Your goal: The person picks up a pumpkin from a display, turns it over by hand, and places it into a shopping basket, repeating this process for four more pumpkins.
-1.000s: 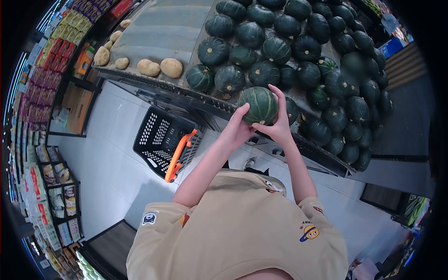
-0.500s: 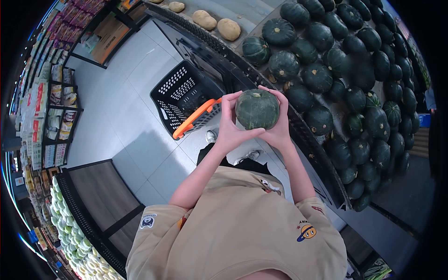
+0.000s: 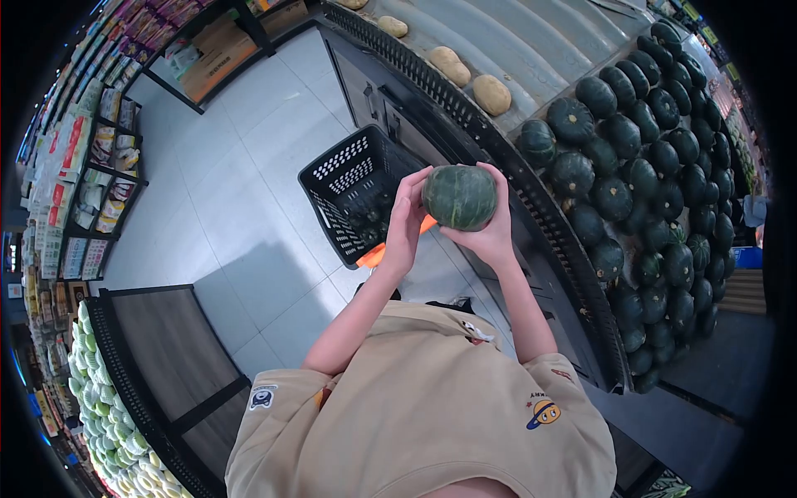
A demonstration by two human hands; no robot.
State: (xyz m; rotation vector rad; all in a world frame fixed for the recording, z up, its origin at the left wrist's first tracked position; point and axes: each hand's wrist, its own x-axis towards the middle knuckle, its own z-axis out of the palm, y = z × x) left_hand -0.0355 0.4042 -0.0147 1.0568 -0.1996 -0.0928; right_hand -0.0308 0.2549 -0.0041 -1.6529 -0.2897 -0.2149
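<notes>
A round dark green pumpkin (image 3: 460, 197) with pale streaks is held up in front of me between both hands. My left hand (image 3: 406, 217) presses against its left side, while my right hand (image 3: 491, 234) wraps its right side and lower edge. Below and to the left, a black shopping basket (image 3: 339, 187) with an orange handle (image 3: 373, 256) rests on the floor; part of the handle is hidden behind my left hand. To the right, many similar pumpkins (image 3: 613, 197) are piled on the display stand.
Several potatoes (image 3: 491, 95) lie near the black rim (image 3: 448, 104) of the produce stand. Shelves with packaged goods (image 3: 108, 166) line the left. A bin of green-white vegetables (image 3: 104, 398) stands at lower left. Pale floor tiles (image 3: 249, 166) run between them.
The pumpkin has turned in my hands, so its stem no longer shows. My view has shifted, with the basket and produce stand now lower and further right in it.
</notes>
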